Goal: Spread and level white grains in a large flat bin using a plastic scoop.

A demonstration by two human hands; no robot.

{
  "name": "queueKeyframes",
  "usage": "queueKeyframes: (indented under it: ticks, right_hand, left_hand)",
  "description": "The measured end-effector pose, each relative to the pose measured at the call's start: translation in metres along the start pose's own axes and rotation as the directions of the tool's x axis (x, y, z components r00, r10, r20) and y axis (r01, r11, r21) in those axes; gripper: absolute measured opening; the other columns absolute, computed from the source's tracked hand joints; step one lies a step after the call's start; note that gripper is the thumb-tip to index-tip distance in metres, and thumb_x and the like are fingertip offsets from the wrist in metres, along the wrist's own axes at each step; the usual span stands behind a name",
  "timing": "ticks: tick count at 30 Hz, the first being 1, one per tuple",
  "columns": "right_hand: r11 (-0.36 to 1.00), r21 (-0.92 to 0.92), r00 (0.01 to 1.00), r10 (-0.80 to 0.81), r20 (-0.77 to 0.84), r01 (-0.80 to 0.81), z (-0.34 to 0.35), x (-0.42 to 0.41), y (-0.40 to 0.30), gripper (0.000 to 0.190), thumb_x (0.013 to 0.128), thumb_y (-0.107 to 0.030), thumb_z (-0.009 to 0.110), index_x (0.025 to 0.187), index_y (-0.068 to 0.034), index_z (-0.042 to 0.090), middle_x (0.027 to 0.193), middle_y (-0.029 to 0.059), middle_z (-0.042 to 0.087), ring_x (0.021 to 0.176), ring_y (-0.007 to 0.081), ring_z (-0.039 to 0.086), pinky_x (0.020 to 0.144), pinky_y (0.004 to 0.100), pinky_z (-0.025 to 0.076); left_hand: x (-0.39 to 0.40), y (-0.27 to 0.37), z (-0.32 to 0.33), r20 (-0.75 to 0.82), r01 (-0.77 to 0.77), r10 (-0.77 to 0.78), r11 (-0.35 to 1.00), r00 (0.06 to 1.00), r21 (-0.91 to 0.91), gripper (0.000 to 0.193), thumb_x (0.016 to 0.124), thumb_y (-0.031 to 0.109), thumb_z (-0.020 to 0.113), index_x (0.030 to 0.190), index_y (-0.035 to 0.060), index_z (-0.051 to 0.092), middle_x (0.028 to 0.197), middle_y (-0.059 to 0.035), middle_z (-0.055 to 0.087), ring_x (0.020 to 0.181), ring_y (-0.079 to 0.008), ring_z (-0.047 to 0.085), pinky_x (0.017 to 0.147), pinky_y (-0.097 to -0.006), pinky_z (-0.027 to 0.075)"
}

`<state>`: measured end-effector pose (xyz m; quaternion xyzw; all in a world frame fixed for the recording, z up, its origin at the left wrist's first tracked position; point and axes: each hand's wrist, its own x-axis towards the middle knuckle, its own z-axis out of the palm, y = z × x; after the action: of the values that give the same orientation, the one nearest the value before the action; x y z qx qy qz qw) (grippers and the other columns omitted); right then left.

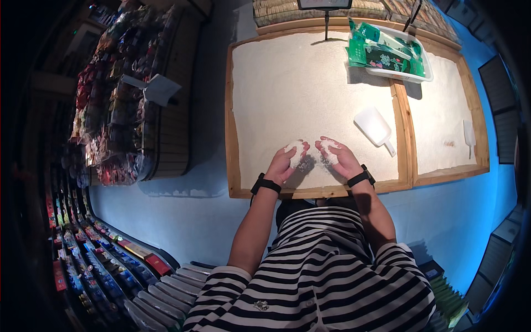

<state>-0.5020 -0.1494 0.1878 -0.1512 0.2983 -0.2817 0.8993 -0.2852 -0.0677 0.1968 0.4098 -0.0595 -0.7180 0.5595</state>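
White rice-like grains (282, 91) fill a wide wooden-framed bin (231, 166) in front of me. Over its near part, my left hand (287, 161) is cupped around a small heap of the grains. My right hand (337, 157) mirrors it a short gap away, palm up, with grains in the palm and on the fingers. Some grains fall between and below the hands. Each wrist wears a black band. To the right of my right hand, a white plastic scoop (373, 125) lies on the grains, its handle pointing towards the near right corner.
A wooden divider (404, 124) separates a second bin section, where another white scoop (468, 132) lies. A white basket (429, 68) with green printed packages (390, 56) straddles the divider at the back. A sign stand (327, 25) rises behind. Shelves of packaged goods (120, 95) stand left.
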Motion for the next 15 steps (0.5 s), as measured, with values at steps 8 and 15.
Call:
queueKeyframes:
  ticks: [8,15]
  right_hand:
    - [1.000,-0.014,0.987,-0.019,-0.161,0.017,-0.021,0.015,-0.007,0.040,0.103,-0.024,0.044,0.139,-0.007,0.046,0.137,0.0124,0.051,0.122,0.0235,0.052,0.101,0.0413,0.044]
    - [0.969,-0.180,0.820,0.039,-0.570,-0.171,-0.132,0.038,0.003,0.055,0.099,-0.038,0.046,0.146,-0.009,0.040,0.157,0.0103,0.025,0.141,0.0303,0.029,0.108,0.0580,0.027]
  left_hand:
    - [0.011,0.008,-0.007,-0.129,0.146,-0.148,0.989,0.981,-0.024,0.049,0.103,0.043,0.040,0.131,0.0037,0.051,0.136,-0.0133,0.054,0.126,-0.0284,0.050,0.107,-0.0510,0.036]
    - [0.043,-0.012,-0.078,-0.364,0.059,0.124,0.890,0.923,0.453,0.056,0.101,0.038,0.046,0.142,0.0010,0.042,0.147,-0.0134,0.042,0.137,-0.0232,0.036,0.116,-0.0358,0.022]
